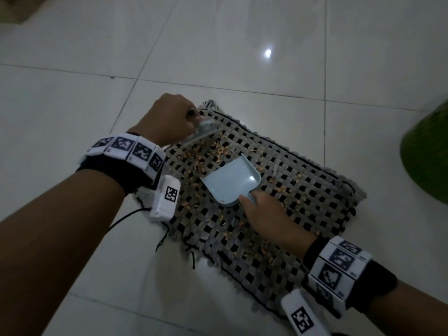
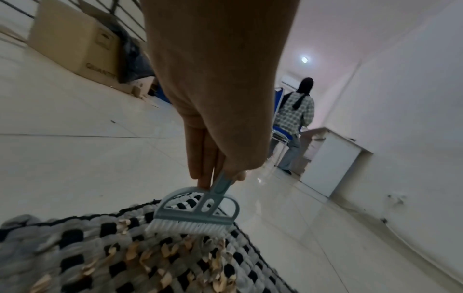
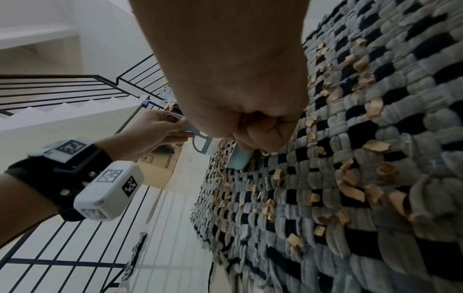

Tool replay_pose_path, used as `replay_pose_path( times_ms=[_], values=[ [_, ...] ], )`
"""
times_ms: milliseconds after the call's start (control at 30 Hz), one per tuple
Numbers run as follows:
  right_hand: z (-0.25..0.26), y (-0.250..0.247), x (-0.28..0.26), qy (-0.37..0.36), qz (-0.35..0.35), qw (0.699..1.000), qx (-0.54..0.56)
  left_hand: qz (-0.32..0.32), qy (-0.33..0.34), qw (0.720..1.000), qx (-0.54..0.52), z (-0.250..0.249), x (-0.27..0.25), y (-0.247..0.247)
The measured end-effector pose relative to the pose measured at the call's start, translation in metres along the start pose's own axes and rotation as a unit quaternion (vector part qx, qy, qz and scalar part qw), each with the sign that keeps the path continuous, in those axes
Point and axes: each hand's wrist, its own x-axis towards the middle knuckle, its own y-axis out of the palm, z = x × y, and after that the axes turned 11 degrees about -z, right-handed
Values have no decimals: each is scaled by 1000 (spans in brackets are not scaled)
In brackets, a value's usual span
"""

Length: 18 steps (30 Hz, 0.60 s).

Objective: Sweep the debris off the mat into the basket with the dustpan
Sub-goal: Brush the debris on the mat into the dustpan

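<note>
Pale-blue dustpan point(image 1: 230, 183) rests on the woven mat point(image 1: 303, 190) as we grip its handle in our right hand point(image 1: 266, 214); our left hand point(image 1: 169, 117) pinches the brush point(image 2: 198, 214) (bristles touching tan debris point(image 1: 201, 163)).

white tiled floor point(image 1: 242, 32), cardboard box point(image 2: 75, 39), railing point(image 3: 62, 87)

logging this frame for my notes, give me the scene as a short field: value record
left hand: left hand grips the brush by its handle, bristles on the mat's far corner
right hand: right hand holds the dustpan by its handle
dustpan: on the mat, mouth toward the brush, looks empty
debris: tan flakes scattered over the mat
basket: green object at right edge, probably it
</note>
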Motion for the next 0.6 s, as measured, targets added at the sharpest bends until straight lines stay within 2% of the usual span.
replay_pose_path(
  times_ms=[67,133,167,300,400,600],
  values=[
    [-2,0,-1,0,-2,1000,3,-55,-19,998,-23,0,5,1],
    [-3,0,-1,4,-3,1000,7,-75,-25,997,-23,-4,9,6],
    [-3,-1,-1,7,-4,1000,9,-59,-25,998,-19,-6,10,9],
    [-1,-2,-1,12,-5,1000,16,69,25,997,8,-15,10,8],
    [0,-2,0,6,-5,1000,14,102,47,994,14,-10,10,-2],
    [1,-6,-4,9,-10,1000,11,1,13,1000,16,-6,12,5]
  ],
)
